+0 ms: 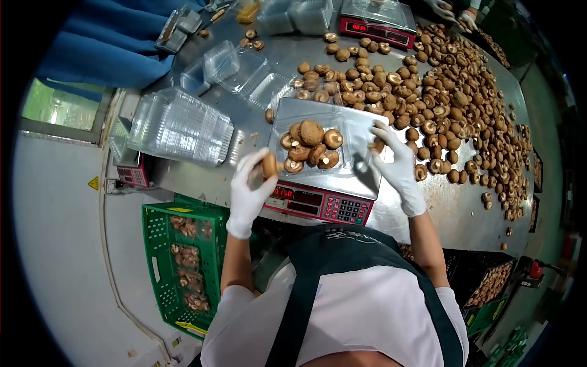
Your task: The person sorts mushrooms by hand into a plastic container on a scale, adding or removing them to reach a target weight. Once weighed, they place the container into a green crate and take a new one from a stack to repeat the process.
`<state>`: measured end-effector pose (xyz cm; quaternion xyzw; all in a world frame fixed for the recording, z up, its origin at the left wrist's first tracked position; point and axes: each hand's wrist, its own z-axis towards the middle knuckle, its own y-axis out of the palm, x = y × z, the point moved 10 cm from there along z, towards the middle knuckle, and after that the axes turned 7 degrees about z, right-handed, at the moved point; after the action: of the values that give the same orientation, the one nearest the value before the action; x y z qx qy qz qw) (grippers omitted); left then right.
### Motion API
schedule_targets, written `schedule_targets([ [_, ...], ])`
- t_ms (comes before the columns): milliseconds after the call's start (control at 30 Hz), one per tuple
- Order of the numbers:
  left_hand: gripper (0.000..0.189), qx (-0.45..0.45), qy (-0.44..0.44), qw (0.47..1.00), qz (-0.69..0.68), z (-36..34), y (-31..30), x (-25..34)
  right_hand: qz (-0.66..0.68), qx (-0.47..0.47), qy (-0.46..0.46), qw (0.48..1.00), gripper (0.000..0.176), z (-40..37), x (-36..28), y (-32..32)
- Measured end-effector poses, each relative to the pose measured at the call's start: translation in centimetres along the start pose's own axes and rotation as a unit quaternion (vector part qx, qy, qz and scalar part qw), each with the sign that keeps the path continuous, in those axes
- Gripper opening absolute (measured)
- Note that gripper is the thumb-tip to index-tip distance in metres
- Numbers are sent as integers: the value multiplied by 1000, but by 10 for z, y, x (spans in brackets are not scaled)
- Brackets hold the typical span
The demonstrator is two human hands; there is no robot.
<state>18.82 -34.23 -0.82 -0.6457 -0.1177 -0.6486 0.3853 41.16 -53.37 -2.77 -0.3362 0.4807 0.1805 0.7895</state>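
My gloved left hand (249,192) pinches a brown mushroom (269,165) at the left front of the scale. On the opposite side, my gloved right hand (396,160) has its fingers around another mushroom (376,145), partly hidden by them. Between both hands, a clear plastic tray (347,160) with several mushrooms (310,132) rests on the scale's steel plate (364,174). The scale's red front panel (298,200) shows lit digits that look like 0.150.
A large heap of loose mushrooms (452,98) spreads to the right. Nested clear trays (180,126) stand at left. A green crate (153,235) below holds packed mushrooms. Behind is a second scale (379,30), with another person's gloved hands (468,21) at the far right.
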Motion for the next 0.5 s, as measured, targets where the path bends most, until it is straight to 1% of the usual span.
schedule_targets([
  [33,47,28,69,989,132,13,4,9,-7,-13,-37,999,43,8,-16,17],
  [67,48,57,137,954,260,21,12,13,-13,-26,-75,997,45,15,-32,34],
  [133,56,-33,129,898,419,33,54,-27,-190,-80,-158,966,51,24,-45,74],
  [167,63,-36,113,893,435,34,67,-36,-235,-120,-186,947,53,25,-34,95],
  [200,67,-23,121,861,493,31,75,-34,-236,-118,-187,946,53,25,-27,98],
  [267,70,-43,101,869,482,31,74,-34,-225,-164,-156,948,54,32,-14,105],
  [300,70,-42,101,870,480,34,72,-34,-194,-166,-149,955,53,33,-15,100],
  [333,70,-41,107,926,359,34,64,-33,-194,-168,-148,955,53,32,-16,95],
  [367,71,-38,110,966,232,36,56,-31,-138,-143,-109,974,51,36,-15,83],
  [400,69,-10,103,977,185,38,43,-29,-81,-116,-69,988,49,39,-11,73],
  [433,64,24,83,986,140,43,30,-35,-30,-84,-51,995,45,40,-7,64],
  [467,58,59,61,992,96,48,15,-41,-39,-67,-70,995,43,42,-13,56],
  [500,52,70,15,996,55,55,3,-49,-31,-56,-52,997,44,45,-11,48],
])
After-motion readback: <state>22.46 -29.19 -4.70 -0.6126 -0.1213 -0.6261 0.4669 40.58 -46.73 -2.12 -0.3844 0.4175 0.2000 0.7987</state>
